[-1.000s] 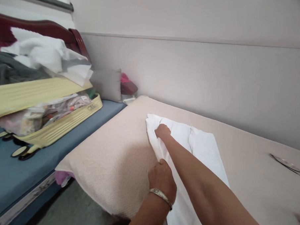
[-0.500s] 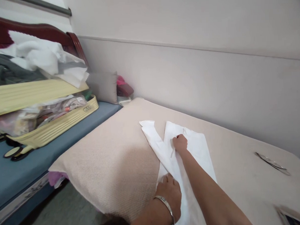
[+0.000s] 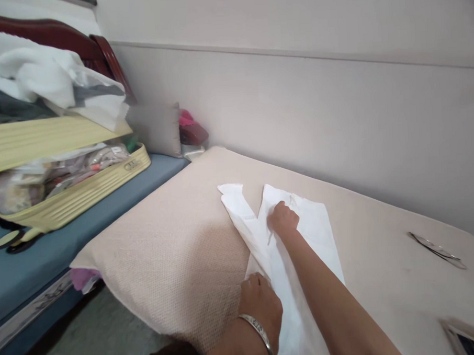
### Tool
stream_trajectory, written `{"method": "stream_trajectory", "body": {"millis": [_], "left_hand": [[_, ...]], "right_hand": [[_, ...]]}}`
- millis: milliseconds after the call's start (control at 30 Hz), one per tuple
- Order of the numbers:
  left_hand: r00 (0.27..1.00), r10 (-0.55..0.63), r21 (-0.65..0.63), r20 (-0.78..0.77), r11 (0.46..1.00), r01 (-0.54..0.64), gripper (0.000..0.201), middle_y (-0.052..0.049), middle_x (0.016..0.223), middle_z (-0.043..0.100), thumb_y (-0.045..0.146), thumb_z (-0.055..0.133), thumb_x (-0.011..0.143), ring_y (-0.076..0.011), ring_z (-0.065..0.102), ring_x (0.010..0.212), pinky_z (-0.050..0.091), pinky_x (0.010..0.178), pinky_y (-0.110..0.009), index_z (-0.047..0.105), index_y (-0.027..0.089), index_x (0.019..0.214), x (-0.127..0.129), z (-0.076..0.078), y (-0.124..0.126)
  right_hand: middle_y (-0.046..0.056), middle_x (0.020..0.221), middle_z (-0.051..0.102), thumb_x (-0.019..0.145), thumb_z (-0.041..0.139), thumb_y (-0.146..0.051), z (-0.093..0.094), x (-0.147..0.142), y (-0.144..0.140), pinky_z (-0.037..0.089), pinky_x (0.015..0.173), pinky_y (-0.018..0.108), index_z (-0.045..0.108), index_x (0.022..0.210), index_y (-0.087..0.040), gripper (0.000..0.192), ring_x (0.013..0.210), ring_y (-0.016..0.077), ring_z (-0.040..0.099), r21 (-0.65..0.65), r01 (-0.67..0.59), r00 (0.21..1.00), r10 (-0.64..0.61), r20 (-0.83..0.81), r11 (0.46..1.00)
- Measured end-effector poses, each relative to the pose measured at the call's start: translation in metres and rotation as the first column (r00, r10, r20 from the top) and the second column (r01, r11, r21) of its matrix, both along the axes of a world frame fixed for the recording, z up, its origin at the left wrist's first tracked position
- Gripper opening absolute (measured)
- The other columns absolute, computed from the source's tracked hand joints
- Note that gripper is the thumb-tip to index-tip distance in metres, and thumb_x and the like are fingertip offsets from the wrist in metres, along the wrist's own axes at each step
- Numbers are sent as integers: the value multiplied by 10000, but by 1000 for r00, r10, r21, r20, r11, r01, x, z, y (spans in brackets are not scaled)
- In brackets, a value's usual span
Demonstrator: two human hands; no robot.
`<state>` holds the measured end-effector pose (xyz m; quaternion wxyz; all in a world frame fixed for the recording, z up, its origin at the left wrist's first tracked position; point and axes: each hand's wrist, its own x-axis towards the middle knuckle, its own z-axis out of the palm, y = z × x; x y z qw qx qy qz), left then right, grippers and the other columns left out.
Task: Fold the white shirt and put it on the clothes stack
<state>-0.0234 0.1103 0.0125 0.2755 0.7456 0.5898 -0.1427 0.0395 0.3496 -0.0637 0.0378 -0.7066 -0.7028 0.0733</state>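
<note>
The small dark marking on the yellow suitcase (image 3: pixel 103 180) rim is too blurred to read.

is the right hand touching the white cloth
Touching. The head view shows the right hand pressed down on the white cloth, knuckles bent and fingers against the fabric, with no gap between them.

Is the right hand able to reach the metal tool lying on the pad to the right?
Probably yes. The right hand rests on the white cloth, and the metal tool lies farther right on the same beige pad. Nothing lies between them.
</note>
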Motion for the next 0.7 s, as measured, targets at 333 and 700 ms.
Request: {"method": "stream_trajectory", "body": {"millis": [333, 700], "left_hand": [[973, 215, -200, 78, 960, -196, 565, -276, 1628, 137, 121, 372, 948, -422, 146, 1516, 498, 1014, -555, 369, -14, 1497, 10, -13, 0], [943, 329, -155, 53, 935, -318, 556, -242, 1609, 181, 215, 349, 970, -449, 164, 1496, 494, 986, -634, 412, 35, 1493, 24, -30, -4]], "right_hand": [[151, 1664, 160, 983, 210, -649, -38, -36, 41, 108, 1209, 512, 219, 1586, -88, 823, 1524, 303, 99, 46, -234, 972, 235, -27, 971], [232, 1288, 596, 903, 480, -655, 19, -114, 9, 361, 1065, 487, 577, 1274, -108, 667, 1237, 339, 524, 61, -358, 919, 363, -155, 932]]}}
